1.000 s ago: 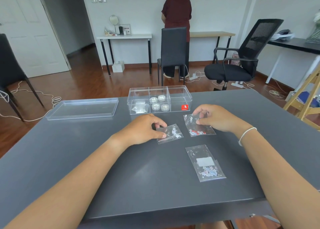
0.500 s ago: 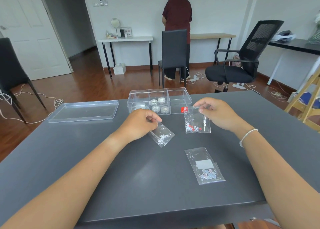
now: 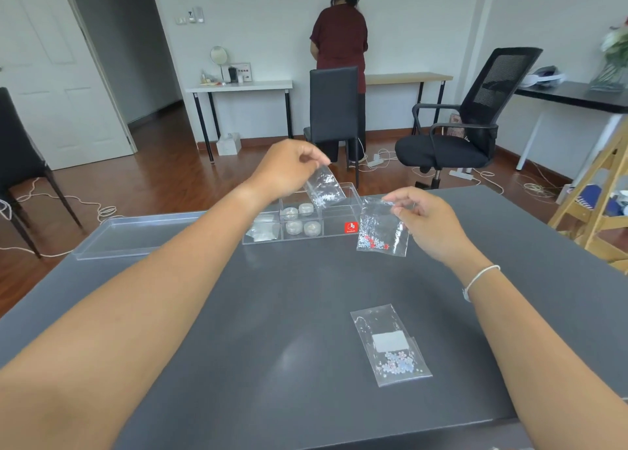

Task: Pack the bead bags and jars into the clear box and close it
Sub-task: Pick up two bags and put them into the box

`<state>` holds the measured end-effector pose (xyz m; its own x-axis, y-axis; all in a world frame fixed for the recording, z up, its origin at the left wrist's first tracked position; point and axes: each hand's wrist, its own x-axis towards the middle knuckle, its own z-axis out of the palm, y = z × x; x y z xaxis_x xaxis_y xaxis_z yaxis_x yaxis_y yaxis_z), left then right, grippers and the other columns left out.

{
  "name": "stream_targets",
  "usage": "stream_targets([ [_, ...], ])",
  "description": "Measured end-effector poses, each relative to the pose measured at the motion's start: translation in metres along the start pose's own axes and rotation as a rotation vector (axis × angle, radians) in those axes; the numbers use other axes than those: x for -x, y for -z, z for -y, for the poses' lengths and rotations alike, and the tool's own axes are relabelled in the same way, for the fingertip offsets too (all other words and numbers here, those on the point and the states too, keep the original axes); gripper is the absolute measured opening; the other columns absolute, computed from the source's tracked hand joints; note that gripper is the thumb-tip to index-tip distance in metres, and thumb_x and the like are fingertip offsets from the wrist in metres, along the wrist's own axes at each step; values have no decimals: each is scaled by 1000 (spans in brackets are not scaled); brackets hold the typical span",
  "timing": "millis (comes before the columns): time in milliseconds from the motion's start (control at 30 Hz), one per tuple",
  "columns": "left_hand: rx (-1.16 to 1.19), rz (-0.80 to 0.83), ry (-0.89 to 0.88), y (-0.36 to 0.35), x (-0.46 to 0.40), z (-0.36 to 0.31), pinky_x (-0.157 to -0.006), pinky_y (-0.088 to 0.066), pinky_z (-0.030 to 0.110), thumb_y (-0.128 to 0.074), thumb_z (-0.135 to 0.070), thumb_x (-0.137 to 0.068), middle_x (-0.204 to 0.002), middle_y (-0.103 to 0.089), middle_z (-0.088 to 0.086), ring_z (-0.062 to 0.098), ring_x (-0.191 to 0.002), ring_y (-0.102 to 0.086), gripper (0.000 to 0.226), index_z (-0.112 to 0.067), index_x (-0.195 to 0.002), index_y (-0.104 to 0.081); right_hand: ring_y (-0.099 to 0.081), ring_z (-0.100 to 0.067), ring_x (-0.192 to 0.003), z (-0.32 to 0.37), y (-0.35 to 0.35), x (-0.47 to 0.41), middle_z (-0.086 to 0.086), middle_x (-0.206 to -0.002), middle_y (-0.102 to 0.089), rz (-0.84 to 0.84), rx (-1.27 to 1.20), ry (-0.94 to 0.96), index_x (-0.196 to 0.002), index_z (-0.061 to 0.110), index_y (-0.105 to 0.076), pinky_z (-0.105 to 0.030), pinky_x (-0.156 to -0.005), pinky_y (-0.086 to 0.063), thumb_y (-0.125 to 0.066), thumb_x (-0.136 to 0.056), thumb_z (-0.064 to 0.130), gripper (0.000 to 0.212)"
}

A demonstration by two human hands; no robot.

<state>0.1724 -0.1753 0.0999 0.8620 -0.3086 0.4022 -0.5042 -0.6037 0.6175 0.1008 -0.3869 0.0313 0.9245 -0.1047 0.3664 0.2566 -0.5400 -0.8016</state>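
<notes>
Left hand [image 3: 289, 170] pinches a white-bead bag [image 3: 324, 191] above the clear box [image 3: 334, 233]; right hand [image 3: 424, 221] pinches a red-and-blue-bead bag [image 3: 380, 233] just right of the box. A third bag [image 3: 390, 346] lies nearer, on the table [image 3: 272, 313].

We face a white-walled room with a red-brown wood floor [image 3: 163, 164]; a person [image 3: 339, 41] stands at a far desk [image 3: 407, 77], behind a black chair [image 3: 334, 102], an office chair [image 3: 475, 116] to the right, a white door [image 3: 44, 75] to the left.
</notes>
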Motion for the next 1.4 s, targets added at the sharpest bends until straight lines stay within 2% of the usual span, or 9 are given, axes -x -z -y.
stream_targets([
  [100,2,6,-12,-8,-17,0,-59,-46,23,-50,-7,-88,-86,-63,0,-8,-70,-55,21,-14,-92,-70,-47,-12,-62,0,1,0,13,-85,-57,-17,-22,-3,-88,34,-60,-4,-46,-36,-48,-90,10,27],
  [167,-29,24,2,-15,-27,4,-59,-46,19,-50,-7,-88,-88,-65,1,9,-62,-59,22,-15,-91,-70,-46,-12,-59,0,1,0,14,-84,-57,-26,-28,-4,-87,35,-59,-4,-43,-36,-48,-90,10,28],
  [300,-68,60,31,-32,-40,14,-83,-42,21,-50,-8,-88,-107,-69,4,11,-88,-58,23,-17,-91,-71,-45,-9,-57,0,0,-2,11,-85,-57,-34,-36,-11,-86,36,-60,-3,-43,-34,-48,-90,10,28],
  [633,-119,97,23,-39,-56,15,-74,-40,21,-46,-5,-88,-108,-69,7,11,-78,-57,29,-20,-87,-72,-42,4,-40,2,1,-2,8,-85,-58,-36,-61,1,-84,35,-60,-5,-38,-30,-48,-90,7,31],
  [833,-208,284,65,-49,-51,23,-84,-42,24,-45,0,-87,-111,-68,3,16,-105,-59,34,-20,-86,-72,-45,3,-48,2,0,-2,11,-85,-57,-20,-17,9,-87,34,-60,-4,-43,-34,-48,-90,10,27],
  [967,-199,272,71,-56,-47,27,-85,-41,22,-45,-2,-88,-117,-66,4,17,-106,-58,31,-16,-99,-70,-45,1,-54,1,0,-2,14,-85,-57,-17,-1,17,-88,35,-59,-2,-45,-34,-48,-91,10,28],
  [1133,-244,261,37,-63,-42,31,-103,-39,32,-46,-10,-91,-129,-59,7,22,-118,-53,29,-13,-116,-62,-47,-1,-60,-1,-1,-2,15,-85,-56,-7,-1,26,-87,35,-59,0,-49,-35,-48,-91,11,27],
  [1267,-241,202,-1,-58,-34,36,-99,-39,30,-46,-11,-91,-126,-60,7,23,-115,-55,30,-15,-117,-61,-45,-3,-60,-2,-1,-3,17,-84,-55,-11,-3,29,-89,34,-60,-1,-48,-35,-49,-91,11,26],
  [1400,-188,91,-39,-39,-17,45,-85,-37,22,-50,-15,-89,-112,-64,7,19,-96,-56,28,-17,-114,-63,-48,-3,-64,-2,-3,-5,15,-84,-56,-13,-12,34,-89,36,-60,0,-49,-35,-49,-90,11,27],
])
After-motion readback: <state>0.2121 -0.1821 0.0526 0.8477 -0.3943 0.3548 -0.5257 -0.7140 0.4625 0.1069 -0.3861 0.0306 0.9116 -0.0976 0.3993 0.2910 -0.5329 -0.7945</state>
